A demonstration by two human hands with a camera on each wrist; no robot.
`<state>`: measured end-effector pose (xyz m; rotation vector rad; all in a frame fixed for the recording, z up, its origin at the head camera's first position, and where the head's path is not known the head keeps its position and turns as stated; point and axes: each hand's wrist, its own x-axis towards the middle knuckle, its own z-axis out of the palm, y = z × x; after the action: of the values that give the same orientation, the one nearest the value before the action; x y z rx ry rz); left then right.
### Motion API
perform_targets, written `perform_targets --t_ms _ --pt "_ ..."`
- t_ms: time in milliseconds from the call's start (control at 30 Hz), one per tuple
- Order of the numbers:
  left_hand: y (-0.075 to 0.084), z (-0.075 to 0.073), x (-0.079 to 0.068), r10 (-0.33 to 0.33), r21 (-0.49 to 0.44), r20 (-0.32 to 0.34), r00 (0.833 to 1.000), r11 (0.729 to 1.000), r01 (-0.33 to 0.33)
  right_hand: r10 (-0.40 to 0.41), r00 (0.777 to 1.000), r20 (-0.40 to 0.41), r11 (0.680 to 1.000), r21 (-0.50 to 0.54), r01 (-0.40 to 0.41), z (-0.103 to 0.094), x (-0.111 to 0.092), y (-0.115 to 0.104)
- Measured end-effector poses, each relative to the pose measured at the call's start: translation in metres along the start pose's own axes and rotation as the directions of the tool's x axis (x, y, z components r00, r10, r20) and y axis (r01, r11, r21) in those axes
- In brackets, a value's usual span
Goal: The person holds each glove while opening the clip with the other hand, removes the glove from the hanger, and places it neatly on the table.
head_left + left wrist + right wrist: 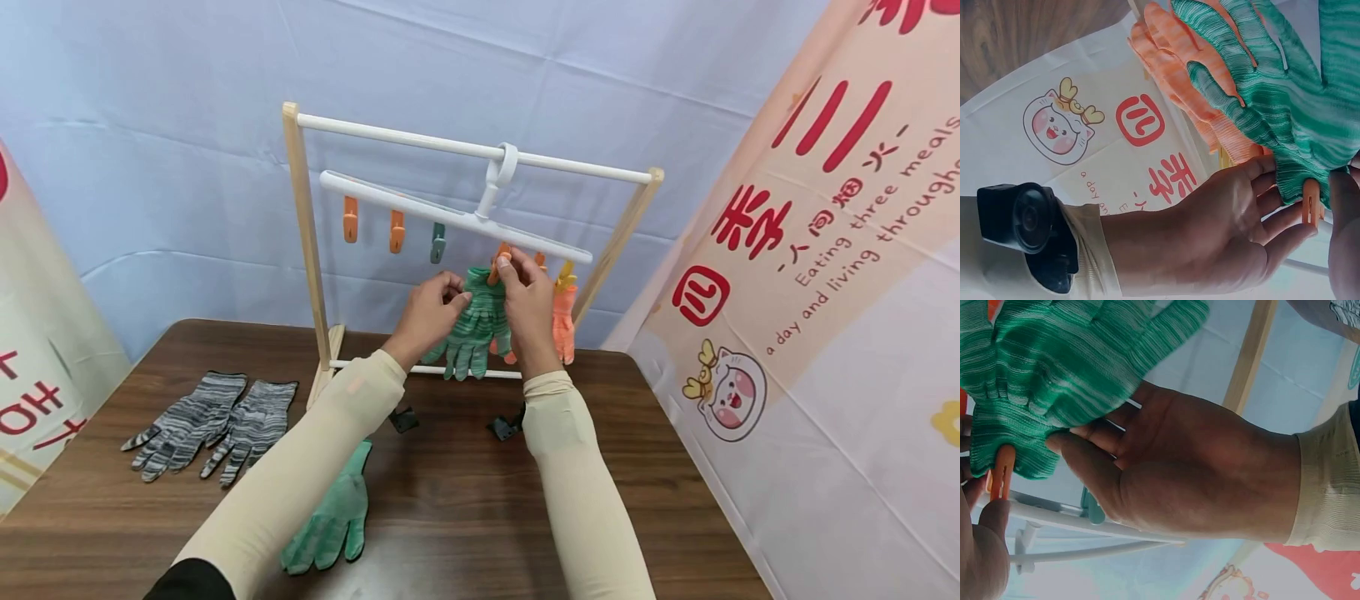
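Observation:
In the head view, a green striped knit glove [478,321] hangs fingers-down below a white hanger [405,198]. The left hand [431,310] pinches the side of its cuff between thumb and fingers. An orange clothespin [497,265] sits over the cuff, pinched by the right hand [531,296]. The left wrist view shows the clothespin [1311,203] between the right hand's thumb and fingers. In the right wrist view, the left thumb presses the green glove [1066,369] near the cuff, with the fingers partly hidden behind it.
Orange gloves [564,325] hang at the hanger's right, by a yellow clothespin [566,275]. Orange clothespins [350,220] and a dark green one [438,243] hang leftward. The hanger hooks on a wooden rack [305,233]. Grey striped gloves [198,421] and another green glove [341,508] lie on the table.

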<state>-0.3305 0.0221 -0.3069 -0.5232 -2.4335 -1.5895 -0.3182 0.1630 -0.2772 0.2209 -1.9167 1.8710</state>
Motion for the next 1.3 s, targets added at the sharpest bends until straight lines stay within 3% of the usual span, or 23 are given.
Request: perform_targets --t_ms 200,500,667,800,967,1133,1300 --pt "-0.004 -0.003 -0.008 0.022 0.008 0.009 1.0 1.0 -0.022 -0.03 0.998 -0.057 0.999 0.031 0.032 0.003 0.001 -0.001" --pt "-0.014 -0.007 -0.021 0.043 -0.01 0.019 0.999 0.999 -0.042 -0.063 0.991 -0.116 0.998 -0.014 0.062 0.006 0.0 0.0" --pt "-0.029 -0.013 -0.036 -0.011 0.006 0.057 0.998 1.0 0.01 -0.058 0.99 -0.129 0.998 -0.04 0.053 0.005 -0.003 -0.006" --pt "-0.046 -0.022 -0.055 -0.088 0.024 0.083 0.993 0.996 0.086 -0.078 0.991 -0.108 0.996 -0.048 0.073 0.006 -0.009 -0.018" --pt "-0.066 -0.026 -0.085 -0.174 -0.005 0.139 0.975 0.984 0.176 -0.101 0.99 -0.096 0.994 -0.044 0.097 0.007 -0.012 -0.023" --pt "-0.078 -0.021 -0.109 -0.214 -0.017 0.18 0.96 0.975 0.221 -0.09 0.991 -0.097 0.995 -0.045 0.086 0.005 -0.013 -0.022" --pt "-0.086 -0.015 -0.128 -0.271 -0.04 0.231 0.934 0.957 0.288 -0.079 0.995 -0.067 0.995 -0.073 0.074 0.004 -0.014 -0.023"
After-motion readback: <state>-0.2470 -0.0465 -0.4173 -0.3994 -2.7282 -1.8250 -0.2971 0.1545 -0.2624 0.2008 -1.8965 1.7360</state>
